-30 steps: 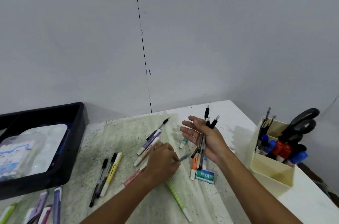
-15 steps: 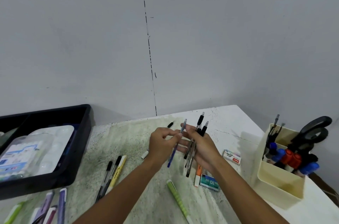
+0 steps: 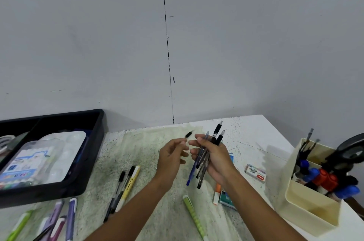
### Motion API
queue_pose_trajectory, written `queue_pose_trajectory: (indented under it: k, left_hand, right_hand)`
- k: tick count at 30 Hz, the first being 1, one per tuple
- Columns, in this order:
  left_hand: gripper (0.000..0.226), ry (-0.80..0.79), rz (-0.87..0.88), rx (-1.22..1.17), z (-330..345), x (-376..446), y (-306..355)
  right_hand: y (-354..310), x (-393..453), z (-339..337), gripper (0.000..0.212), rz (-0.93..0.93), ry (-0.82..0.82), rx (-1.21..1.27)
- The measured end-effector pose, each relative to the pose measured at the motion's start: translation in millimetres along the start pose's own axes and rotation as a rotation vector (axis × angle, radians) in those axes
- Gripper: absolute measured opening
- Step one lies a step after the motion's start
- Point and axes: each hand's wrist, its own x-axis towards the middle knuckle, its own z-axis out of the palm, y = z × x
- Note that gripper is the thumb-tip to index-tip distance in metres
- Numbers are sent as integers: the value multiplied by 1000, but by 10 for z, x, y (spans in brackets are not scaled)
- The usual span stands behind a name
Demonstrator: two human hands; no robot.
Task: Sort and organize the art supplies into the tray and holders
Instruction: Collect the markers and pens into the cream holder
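Observation:
My right hand [image 3: 213, 159] grips a bundle of pens [image 3: 204, 159], tips pointing up and away, above the middle of the table; a blue pen [image 3: 194, 169] sits at the left side of the bundle. My left hand [image 3: 170, 159] hovers just left of it with loosely curled fingers and holds nothing. A black pen [image 3: 188, 134] lies on the table beyond my left fingers, mostly hidden. The cream holder [image 3: 307, 203] stands at the right with scissors [image 3: 348, 154], markers and brushes in it. The black tray [image 3: 65, 185] sits at the left.
Loose on the stained table lie black pens and a yellow pen [image 3: 129, 184], a green pen [image 3: 194, 216], an orange marker [image 3: 216, 193], a green box [image 3: 226, 199], a staple box [image 3: 255, 172] and several purple and green pens [image 3: 65, 219] at the bottom left. A grey wall stands behind.
My left hand picked a blue pen off the table, brought it up to my right hand and let it go into the bundle. The left hand now sits empty beside it.

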Motion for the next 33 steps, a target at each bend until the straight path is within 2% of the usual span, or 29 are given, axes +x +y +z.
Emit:
queue_pose_trajectory:
  k: [3,6,9,16,21,25,27,28,31,33]
  left_hand:
    - [29,11,-291,-213,3,13,-72]
    - [49,-73,-516,-496,27,4,-74]
    - [56,-160,-500,-649,84,-10,-3]
    - [58,-133,-440,-602,138,68,72]
    - [57,-134,-444,-525,131,123,-26]
    - [36,-28,-360,-261,78,165,-101]
    - [23,-25,-251,-141,3,153,-117]
    - [22,-56,-175,-59,-42,141,-135]
    - [38,-267,21,220,-127,115,-266]
    - [34,-342,90,350,-119,117,-333]
  right_hand:
    - [-45,47,67,13,-92,19,82]
    - [-110,73,140,12,-168,6,120]
    - [-90,80,191,17,-188,-25,68]
    - [13,147,174,23,-171,10,-112]
    - [89,285,164,15,-166,67,-164]
    - [75,376,139,11,-196,179,-117]
    - [42,449,113,11,-213,216,-76]
    - [11,478,104,11,-223,224,-46]
    - [-99,537,101,10,-255,208,49]
    - [-160,549,114,10,-272,182,79]
